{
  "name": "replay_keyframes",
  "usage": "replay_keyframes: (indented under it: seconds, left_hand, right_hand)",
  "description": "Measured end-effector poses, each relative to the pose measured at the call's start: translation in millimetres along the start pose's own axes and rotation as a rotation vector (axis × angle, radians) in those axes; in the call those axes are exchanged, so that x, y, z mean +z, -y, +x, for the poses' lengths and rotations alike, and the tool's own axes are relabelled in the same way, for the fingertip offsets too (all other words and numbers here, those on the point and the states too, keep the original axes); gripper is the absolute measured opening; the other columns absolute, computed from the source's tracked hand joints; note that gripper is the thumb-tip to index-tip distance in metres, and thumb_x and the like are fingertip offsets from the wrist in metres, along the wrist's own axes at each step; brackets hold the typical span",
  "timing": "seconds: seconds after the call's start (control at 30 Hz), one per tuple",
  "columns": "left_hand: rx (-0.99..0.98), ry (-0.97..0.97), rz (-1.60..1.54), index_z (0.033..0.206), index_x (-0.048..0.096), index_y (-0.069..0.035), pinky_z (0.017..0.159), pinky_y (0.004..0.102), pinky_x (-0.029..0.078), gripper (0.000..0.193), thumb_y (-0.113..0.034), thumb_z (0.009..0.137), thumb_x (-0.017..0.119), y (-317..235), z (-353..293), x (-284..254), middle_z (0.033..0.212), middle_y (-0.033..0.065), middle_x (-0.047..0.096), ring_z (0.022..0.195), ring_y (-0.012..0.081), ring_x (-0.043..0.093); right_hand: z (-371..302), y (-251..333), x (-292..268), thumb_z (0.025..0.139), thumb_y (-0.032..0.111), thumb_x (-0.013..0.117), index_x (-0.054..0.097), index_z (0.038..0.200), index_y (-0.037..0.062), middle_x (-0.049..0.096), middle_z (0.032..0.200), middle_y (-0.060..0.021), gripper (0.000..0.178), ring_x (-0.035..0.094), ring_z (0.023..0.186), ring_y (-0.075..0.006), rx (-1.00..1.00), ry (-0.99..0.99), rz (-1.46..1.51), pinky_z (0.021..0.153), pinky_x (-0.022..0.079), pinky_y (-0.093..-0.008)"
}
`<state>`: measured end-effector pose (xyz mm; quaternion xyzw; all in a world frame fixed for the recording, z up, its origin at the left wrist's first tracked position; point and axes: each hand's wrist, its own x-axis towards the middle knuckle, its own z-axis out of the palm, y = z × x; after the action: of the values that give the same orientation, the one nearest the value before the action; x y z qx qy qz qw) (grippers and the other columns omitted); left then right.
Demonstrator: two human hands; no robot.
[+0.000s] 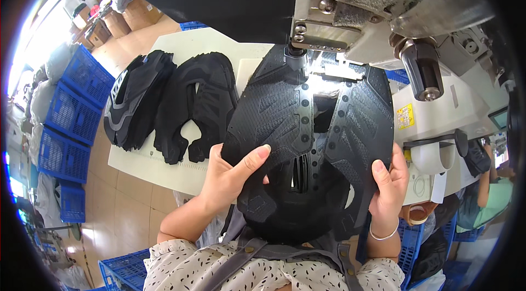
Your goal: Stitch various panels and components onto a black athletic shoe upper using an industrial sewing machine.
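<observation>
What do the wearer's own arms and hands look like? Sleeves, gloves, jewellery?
No gloves on the left hand or right hand. A slim, pale bangle circles the right wrist; none shows on the left. Left sleeve and right sleeve: off-white with small black flecks, leaving the forearms uncovered. No cables or markings visible on either arm.
</observation>
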<state>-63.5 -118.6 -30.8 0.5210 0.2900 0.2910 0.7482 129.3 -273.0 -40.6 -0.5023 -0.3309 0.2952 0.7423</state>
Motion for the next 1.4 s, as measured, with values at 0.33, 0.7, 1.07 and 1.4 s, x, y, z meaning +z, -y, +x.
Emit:
replay_keyframes:
  seconds: [0.33,0.7,1.07,1.4]
  left_hand:
    - [0.149,-0.011,0.064,0.089,0.061,0.001,0.050,0.0207,0.048,0.014,-0.012,0.083,0.061,-11,25,3,0.076,0.0021,0.061,0.059,0.0065,0.055]
    - [0.138,-0.053,0.129,0.079,0.060,0.002,0.046,0.0196,0.043,0.025,-0.022,0.079,0.067,-29,59,2,0.066,0.0031,0.059,0.050,0.0065,0.053]
    - [0.121,-0.071,0.066,0.087,0.056,0.005,0.047,0.0197,0.042,0.029,-0.022,0.082,0.064,-23,73,1,0.063,0.0058,0.057,0.051,0.0077,0.052]
    - [0.377,-0.375,-0.128,0.078,0.056,-0.006,0.048,0.0189,0.039,0.012,-0.015,0.083,0.060,-20,98,-58,0.064,-0.0006,0.053,0.053,0.0073,0.050]
  right_hand:
    - [28,-10,3,0.088,0.007,0.049,0.044,0.121,-0.0070,0.055,0.113,-0.0112,0.036,0.054,0.099,-0.0150,-0.114,-0.060,-0.015,0.089,0.040,-0.0259]
    - [63,-8,6,0.087,0.007,0.050,0.046,0.121,-0.0047,0.059,0.101,-0.0059,0.035,0.055,0.085,-0.0081,-0.115,-0.066,-0.015,0.077,0.044,-0.0202]
    - [90,-11,5,0.087,0.006,0.049,0.050,0.118,-0.0030,0.059,0.096,-0.0043,0.032,0.054,0.085,-0.0069,-0.106,-0.058,0.044,0.074,0.044,-0.0200]
    - [215,-91,-56,0.073,0.006,0.066,0.057,0.094,0.0054,0.060,0.093,-0.0098,0.023,0.057,0.090,-0.0218,0.066,0.326,0.270,0.074,0.050,-0.0297]
